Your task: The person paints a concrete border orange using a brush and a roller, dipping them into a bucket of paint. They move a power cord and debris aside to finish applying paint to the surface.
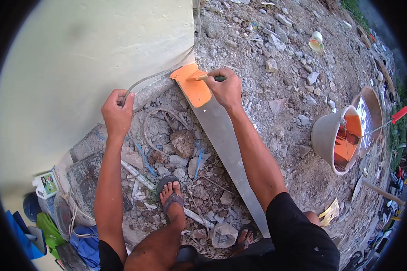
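Observation:
My right hand [226, 88] grips a paintbrush [204, 77], its bristle end against orange paint. That wet-looking paint [192, 86] covers the far end of a long, smooth grey strip [221, 140], which narrows toward my feet; its material I cannot make out. My left hand [117, 110] is closed on a thin grey cable [151, 76] that runs along the foot of the pale wall [104, 45] and up past its corner. The cable passes close behind the painted end.
Rubble [183, 144] and a white pipe [140, 176] lie around my sandalled foot [172, 194]. At right stands a bucket [323, 135] with orange paint inside, a red-ended wire tool across it. A small cup [316, 40] lies farther back. A white jug [45, 185] stands at left.

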Demonstrator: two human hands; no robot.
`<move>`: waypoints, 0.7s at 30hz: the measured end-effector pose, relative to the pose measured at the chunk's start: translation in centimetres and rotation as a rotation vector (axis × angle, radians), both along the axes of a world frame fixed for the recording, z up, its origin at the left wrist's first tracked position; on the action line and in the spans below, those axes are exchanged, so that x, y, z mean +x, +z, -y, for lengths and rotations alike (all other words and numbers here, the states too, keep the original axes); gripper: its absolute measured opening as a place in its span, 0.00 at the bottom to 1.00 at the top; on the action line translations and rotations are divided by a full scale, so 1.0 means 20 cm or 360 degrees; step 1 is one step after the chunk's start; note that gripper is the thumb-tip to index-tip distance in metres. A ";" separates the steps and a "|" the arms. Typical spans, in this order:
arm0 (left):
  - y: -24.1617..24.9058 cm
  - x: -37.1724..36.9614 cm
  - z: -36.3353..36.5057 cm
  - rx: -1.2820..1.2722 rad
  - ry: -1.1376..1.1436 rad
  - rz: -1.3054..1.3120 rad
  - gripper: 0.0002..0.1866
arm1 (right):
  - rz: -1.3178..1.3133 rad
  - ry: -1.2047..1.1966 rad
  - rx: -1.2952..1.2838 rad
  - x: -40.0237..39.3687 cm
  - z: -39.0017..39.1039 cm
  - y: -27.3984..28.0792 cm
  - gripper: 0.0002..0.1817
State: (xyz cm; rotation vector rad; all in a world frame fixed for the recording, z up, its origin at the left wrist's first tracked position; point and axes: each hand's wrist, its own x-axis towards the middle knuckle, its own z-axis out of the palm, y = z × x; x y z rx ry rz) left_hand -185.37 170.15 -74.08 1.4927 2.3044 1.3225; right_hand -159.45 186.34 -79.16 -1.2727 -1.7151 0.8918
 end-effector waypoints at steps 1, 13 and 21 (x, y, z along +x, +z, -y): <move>0.04 -0.01 0.00 0.0038 0.0046 -0.0516 0.06 | -0.0093 -0.0106 -0.0137 0.04 0.01 0.00 0.09; 0.64 -0.39 -0.39 0.0565 -0.0213 -0.2346 0.06 | -0.1189 -0.0573 -0.0612 0.24 -0.24 -0.18 0.12; 0.60 -0.43 -0.42 0.0570 -0.0195 -0.2416 0.08 | -0.0628 -0.0374 -0.0482 0.13 -0.43 -0.18 0.16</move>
